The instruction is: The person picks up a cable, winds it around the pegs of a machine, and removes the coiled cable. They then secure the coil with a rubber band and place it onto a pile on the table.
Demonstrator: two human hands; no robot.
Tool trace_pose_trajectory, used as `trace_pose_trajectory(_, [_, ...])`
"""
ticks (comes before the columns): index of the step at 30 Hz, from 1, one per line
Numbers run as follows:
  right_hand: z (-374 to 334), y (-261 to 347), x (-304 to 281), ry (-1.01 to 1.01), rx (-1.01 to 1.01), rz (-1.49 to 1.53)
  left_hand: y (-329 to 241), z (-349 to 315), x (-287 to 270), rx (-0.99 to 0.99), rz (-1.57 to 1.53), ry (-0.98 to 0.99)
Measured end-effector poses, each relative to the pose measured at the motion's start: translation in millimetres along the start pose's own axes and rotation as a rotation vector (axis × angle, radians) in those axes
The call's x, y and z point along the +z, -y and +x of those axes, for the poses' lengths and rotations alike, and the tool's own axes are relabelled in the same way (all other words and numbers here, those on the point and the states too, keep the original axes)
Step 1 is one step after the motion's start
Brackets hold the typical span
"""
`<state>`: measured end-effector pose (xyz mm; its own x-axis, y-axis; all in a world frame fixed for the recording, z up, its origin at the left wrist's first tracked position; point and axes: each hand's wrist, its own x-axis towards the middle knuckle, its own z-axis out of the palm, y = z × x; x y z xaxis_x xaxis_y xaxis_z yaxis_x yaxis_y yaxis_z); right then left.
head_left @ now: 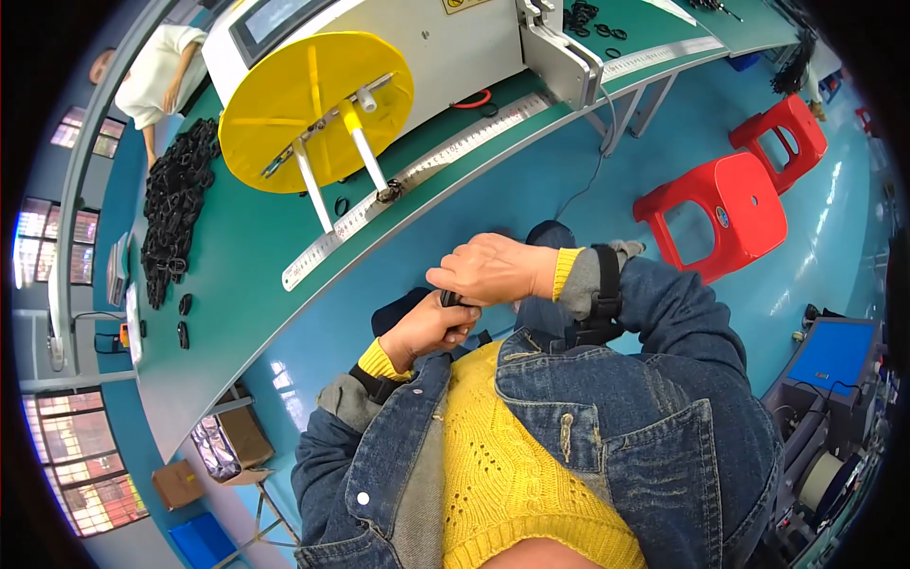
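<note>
My left hand (424,328) and my right hand (495,266) meet in front of my chest, just off the table's front edge. Between them is a small black cable bundle (449,298), mostly covered by my fingers. The left fingers are wrapped round it from below. My right hand closes over its upper end, knuckles up. Beyond my hands, a machine's round yellow disc (275,104) carries two white posts that reach out over a steel ruler (445,152). A dark loop of cable (389,192) sits at the tip of one post.
A heap of black cable bundles (175,204) covers the left of the green table (256,232), with two loose bundles nearby. More black loops (580,17) lie at the far right. Red stools (749,223) stand on the right. Another person (156,71) is across the table.
</note>
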<state>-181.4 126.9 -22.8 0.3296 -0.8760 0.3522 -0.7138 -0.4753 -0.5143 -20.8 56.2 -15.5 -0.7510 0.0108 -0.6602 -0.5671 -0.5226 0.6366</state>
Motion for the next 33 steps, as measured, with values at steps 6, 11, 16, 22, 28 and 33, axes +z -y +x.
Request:
trace_pose_trajectory(6, [10.1,11.5,-33.8,0.207,-0.248,-0.123,-11.5,-12.2,8.4,-0.06,-0.14,0.284])
trace_pose_trajectory(11, [21.3,-7.8,-72.5,0.209,0.036,0.606,-14.0,-20.9,-0.7,0.023,-0.137,0.307])
trace_pose_trajectory(16, [19.2,-115.9,-82.2,-0.645,0.534,-0.577,-28.3,-19.3,10.9,0.237,-0.239,0.198])
trace_pose_trajectory(22, [28.1,-88.8,-67.8,-0.595,0.53,0.199,-37.1,-16.9,16.0,0.508,-0.215,-0.146])
trace_pose_trajectory(28, [15.8,-8.6,-36.6,-0.317,0.721,1.376,-42.7,-6.8,20.4,0.65,-0.118,-0.437])
trace_pose_trajectory(33, [4.0,14.1,-16.8,-0.304,0.565,1.389,-25.4,-9.9,6.3,0.57,-0.127,-0.319])
